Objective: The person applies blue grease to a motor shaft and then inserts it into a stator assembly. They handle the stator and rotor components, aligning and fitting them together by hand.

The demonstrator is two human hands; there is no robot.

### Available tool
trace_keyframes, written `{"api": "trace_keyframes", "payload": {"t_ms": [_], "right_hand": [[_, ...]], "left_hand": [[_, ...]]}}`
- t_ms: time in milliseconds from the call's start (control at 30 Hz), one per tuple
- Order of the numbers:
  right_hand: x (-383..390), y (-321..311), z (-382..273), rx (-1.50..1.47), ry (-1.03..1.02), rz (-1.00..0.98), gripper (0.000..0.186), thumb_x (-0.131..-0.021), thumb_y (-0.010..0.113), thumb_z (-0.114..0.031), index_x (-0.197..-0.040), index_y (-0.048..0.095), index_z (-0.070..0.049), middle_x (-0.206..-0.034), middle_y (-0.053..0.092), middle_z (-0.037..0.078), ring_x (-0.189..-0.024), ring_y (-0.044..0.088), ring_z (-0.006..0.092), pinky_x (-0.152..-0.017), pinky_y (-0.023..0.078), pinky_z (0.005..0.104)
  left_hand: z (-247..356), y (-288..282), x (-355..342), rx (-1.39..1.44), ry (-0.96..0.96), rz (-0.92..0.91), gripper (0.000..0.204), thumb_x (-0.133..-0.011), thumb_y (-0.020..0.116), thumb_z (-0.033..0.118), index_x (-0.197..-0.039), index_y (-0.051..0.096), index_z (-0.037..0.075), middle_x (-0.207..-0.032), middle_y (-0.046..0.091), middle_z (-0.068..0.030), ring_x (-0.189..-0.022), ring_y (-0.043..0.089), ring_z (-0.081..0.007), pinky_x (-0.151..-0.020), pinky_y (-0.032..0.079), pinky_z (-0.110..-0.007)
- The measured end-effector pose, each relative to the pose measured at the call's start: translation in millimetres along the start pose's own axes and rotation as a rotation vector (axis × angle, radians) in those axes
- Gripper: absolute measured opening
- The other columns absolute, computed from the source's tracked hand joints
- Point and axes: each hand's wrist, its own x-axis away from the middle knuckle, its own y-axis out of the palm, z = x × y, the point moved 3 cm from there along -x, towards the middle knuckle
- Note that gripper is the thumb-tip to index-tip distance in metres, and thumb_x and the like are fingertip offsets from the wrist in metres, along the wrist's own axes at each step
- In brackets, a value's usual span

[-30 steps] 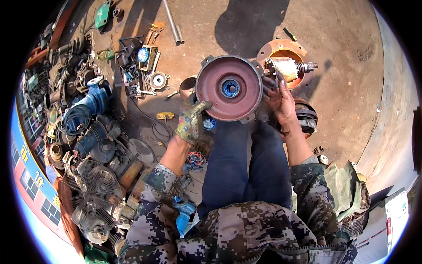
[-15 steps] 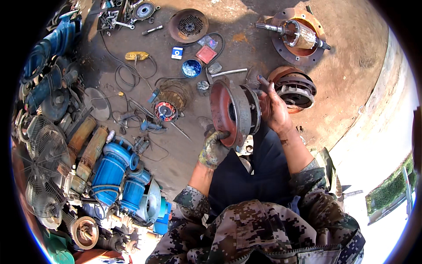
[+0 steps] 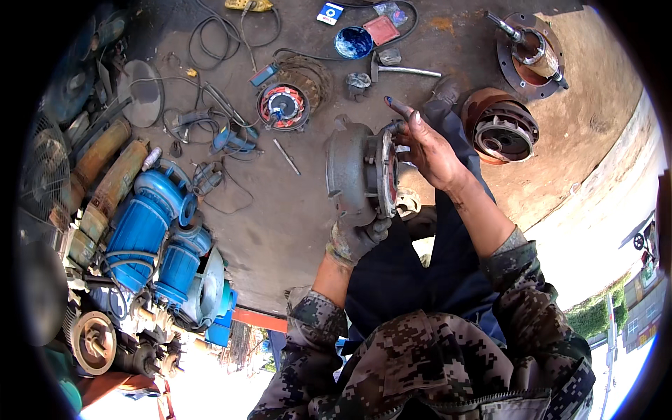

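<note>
A weathered grey cast metal housing (image 3: 348, 168) is raised on its side over my dark trousers, its flanged face toward the right and showing some red. Beneath it, my gloved left hand (image 3: 350, 241) is closed on the lower edge. My bare, grimy right hand (image 3: 434, 155) is at the right rim, its upper fingers stretched upward and others bent against the housing, partly hidden. Ahead on the ground sit a motor stator with red-and-white windings (image 3: 294, 101) and a hammer-like tool (image 3: 409, 72).
Blue pumps (image 3: 136, 234), rusty cylinders (image 3: 98, 175) and a wire fan guard crowd the left. Cables, a grinder-like blue tool (image 3: 234, 140), a short rod (image 3: 287, 155) and a blue-smeared tin (image 3: 353, 42) lie ahead. A rotor on a flange (image 3: 535, 59) and stacked rings (image 3: 504, 133) are right.
The housing has turned from its red inner face upward to on its side, that face now rightward, grey outside showing. Both hands moved with it. The view has shifted, bringing more floor behind me in.
</note>
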Motion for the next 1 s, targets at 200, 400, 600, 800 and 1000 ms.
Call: {"api": "trace_keyframes", "payload": {"t_ms": [200,400,600,800,1000], "right_hand": [[-3,8,31,0.091,0.013,0.068,0.071,-0.107,0.043,-0.063,-0.162,0.037,-0.018,-0.120,0.057,0.000,-0.117,0.050,0.0121,-0.097,0.041,0.0326],[-25,29,41,-0.132,-0.056,0.053,0.073,-0.108,0.041,-0.060,-0.163,0.032,-0.012,-0.123,0.062,0.004,-0.114,0.056,0.0153,-0.099,0.043,0.0350],[-17,29,26,-0.278,-0.111,0.097,0.083,-0.103,0.044,-0.065,-0.163,0.030,-0.010,-0.129,0.059,0.006,-0.120,0.058,0.0207,-0.106,0.045,0.0374],[13,17,21,-0.187,-0.185,0.183,0.100,-0.094,0.052,-0.077,-0.162,0.033,-0.006,-0.117,0.058,0.000,-0.110,0.054,0.0146,-0.101,0.042,0.0301],[39,20,14,-0.064,-0.280,0.248,0.107,-0.091,0.049,-0.082,-0.161,0.033,-0.002,-0.134,0.056,0.007,-0.122,0.052,0.0183,-0.108,0.039,0.0346]], "left_hand": [[15,-34,-3,0.197,-0.177,-0.121,0.053,-0.100,0.060,0.050,-0.131,0.056,0.007,-0.094,0.059,-0.0098,-0.063,0.048,-0.0088,-0.049,0.038,-0.022],[12,-29,4,0.014,-0.012,0.036,0.049,-0.101,0.058,0.051,-0.125,0.060,0.009,-0.088,0.056,-0.0041,-0.061,0.042,-0.0090,-0.051,0.038,-0.022],[14,-44,-7,-0.045,0.267,-0.036,0.052,-0.104,0.055,0.039,-0.139,0.056,0.000,-0.128,0.067,-0.0184,-0.115,0.068,-0.0341,-0.095,0.061,-0.049],[13,-24,-9,-0.871,0.616,0.140,0.042,-0.107,0.053,0.026,-0.133,0.060,-0.007,-0.127,0.067,-0.0163,-0.115,0.068,-0.0282,-0.104,0.055,-0.042],[6,-9,-29,0.446,0.253,-0.105,0.066,-0.108,0.048,0.054,-0.138,0.058,-0.003,-0.132,0.068,-0.0187,-0.115,0.068,-0.0310,-0.105,0.054,-0.045]]}}
